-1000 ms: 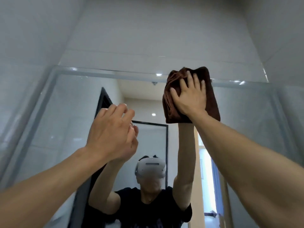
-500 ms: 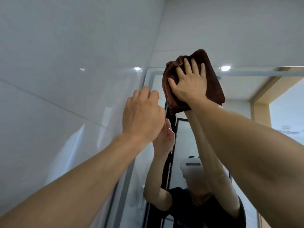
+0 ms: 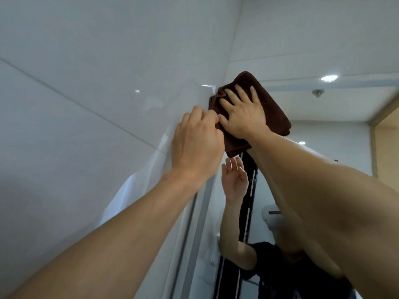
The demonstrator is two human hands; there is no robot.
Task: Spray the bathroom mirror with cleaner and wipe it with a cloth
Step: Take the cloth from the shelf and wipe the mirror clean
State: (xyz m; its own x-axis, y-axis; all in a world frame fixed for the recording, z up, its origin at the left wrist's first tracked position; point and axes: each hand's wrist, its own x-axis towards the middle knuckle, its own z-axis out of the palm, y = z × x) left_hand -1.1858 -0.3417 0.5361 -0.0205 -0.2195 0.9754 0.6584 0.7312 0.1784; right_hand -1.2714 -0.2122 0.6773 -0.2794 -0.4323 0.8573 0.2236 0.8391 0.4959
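Glossy white wall tiles, mirror top left corner, right hand fingers spread flat pressing brown cloth on glass, left hand loosely curled, holding nothing, beside the cloth edge

The right hand is lying flat on the cloth, against the mirror's upper-left corner; the left hand is sitting just left, touching the cloth's edge.

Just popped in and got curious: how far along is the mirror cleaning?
Wiping is in hand: the right hand presses a folded brown cloth flat against the mirror at its top left corner, by the tiled wall. The left hand is raised beside the cloth's edge; whether it touches it is unclear. No spray bottle is in view, so spraying looks finished. How much glass below remains cannot be told.
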